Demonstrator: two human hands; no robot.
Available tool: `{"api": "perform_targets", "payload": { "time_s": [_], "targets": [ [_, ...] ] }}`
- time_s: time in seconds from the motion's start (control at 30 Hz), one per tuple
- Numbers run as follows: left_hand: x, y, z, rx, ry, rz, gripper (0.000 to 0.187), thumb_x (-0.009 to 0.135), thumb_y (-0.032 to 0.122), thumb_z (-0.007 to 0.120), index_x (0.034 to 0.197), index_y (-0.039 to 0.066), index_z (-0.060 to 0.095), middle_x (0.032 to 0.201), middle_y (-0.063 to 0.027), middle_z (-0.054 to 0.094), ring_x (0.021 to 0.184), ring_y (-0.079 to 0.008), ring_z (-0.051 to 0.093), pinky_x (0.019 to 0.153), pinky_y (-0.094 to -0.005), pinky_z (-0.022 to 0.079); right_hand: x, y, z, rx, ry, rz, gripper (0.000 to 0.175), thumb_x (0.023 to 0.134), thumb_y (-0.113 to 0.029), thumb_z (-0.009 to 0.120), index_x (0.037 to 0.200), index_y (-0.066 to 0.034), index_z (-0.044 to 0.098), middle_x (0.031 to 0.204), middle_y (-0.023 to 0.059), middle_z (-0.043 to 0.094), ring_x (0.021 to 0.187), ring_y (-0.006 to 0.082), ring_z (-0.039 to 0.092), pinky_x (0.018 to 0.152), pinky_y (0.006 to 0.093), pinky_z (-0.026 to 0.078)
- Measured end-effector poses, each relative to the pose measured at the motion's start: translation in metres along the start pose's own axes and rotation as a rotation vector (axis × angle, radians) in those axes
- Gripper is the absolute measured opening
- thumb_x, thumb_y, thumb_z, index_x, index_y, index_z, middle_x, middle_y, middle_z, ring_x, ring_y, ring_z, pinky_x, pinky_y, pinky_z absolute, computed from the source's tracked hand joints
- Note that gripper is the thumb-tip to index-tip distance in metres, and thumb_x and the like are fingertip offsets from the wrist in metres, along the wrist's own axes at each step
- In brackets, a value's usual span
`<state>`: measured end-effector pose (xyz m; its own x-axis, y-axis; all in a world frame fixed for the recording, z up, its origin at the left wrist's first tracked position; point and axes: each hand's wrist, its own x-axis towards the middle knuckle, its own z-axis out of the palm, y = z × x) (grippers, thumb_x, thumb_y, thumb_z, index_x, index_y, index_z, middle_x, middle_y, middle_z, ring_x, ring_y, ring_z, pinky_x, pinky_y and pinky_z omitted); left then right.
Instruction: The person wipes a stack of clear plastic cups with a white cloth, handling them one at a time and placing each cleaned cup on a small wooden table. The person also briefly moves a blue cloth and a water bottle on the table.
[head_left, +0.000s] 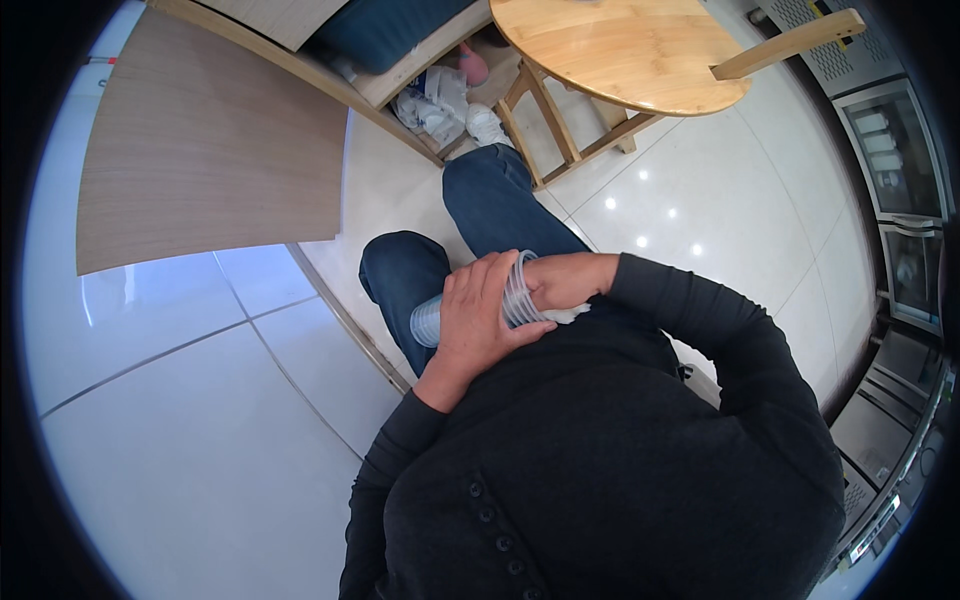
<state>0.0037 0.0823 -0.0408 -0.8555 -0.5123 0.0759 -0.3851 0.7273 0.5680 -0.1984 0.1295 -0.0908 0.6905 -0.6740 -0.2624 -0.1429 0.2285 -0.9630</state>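
Note:
A nested stack of clear plastic cups (427, 321) lies sideways across my lap, its rims toward the right. My left hand (480, 307) wraps around the stack from above, fingers on the far side and thumb near the rims. At the open mouth of the stack is my right hand (564, 280), its fingers out of sight inside or behind the rims. Something white and crumpled (568, 313), perhaps tissue or cloth, pokes out below that hand. Whether the right hand grips it is hidden.
A round wooden folding table or stool (622, 56) stands ahead on the white tiled floor (645, 172). An open cabinet at front left holds plastic bags (435, 105) and a blue bin (390, 34). A wooden panel (217, 150) is at left. Glass-fronted appliances (889, 150) line the right.

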Motion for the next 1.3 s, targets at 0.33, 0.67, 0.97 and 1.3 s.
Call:
{"api": "perform_targets", "payload": {
  "time_s": [0.33,0.67,0.97,1.3],
  "targets": [
    [-0.005,-0.003,0.003,0.034,0.025,0.029,0.098,0.063,0.054,0.090,0.140,0.006,0.054,0.131,-0.0149,0.059,0.118,-0.0342,0.057,0.102,-0.0457,0.041,0.016,0.002,0.016,-0.391,0.179,-0.200,0.043,0.093,-0.014,0.066,0.134,-0.0046,0.063,0.141,0.0151,0.060,0.125,0.0323,0.059,0.110,0.0383,0.045],
    [-0.004,-0.003,0.002,0.008,0.009,0.012,0.099,0.064,0.053,0.090,0.142,0.006,0.053,0.131,-0.0133,0.059,0.117,-0.0333,0.057,0.101,-0.0452,0.041,-0.010,-0.018,-0.009,-0.156,-0.099,-0.032,0.045,0.093,-0.007,0.059,0.138,-0.0015,0.057,0.138,0.0203,0.059,0.126,0.0352,0.058,0.113,0.0411,0.041],
    [-0.002,-0.001,0.000,0.020,-0.014,0.007,0.097,0.064,0.048,0.092,0.141,0.006,0.052,0.132,-0.0156,0.061,0.120,-0.0350,0.059,0.103,-0.0461,0.042,-0.031,-0.007,0.038,-0.513,0.582,-0.230,0.038,0.089,-0.010,0.067,0.126,-0.0032,0.059,0.125,0.0205,0.062,0.110,0.0405,0.064,0.097,0.0441,0.053],
    [-0.003,0.000,0.001,0.032,0.000,0.013,0.097,0.064,0.049,0.092,0.141,0.005,0.051,0.131,-0.0157,0.061,0.119,-0.0346,0.059,0.103,-0.0459,0.043,-0.057,-0.009,0.029,-0.851,0.538,-0.417,0.028,0.088,-0.015,0.069,0.114,-0.0069,0.067,0.119,0.0110,0.065,0.110,0.0303,0.064,0.097,0.0405,0.051]
  ]
}}
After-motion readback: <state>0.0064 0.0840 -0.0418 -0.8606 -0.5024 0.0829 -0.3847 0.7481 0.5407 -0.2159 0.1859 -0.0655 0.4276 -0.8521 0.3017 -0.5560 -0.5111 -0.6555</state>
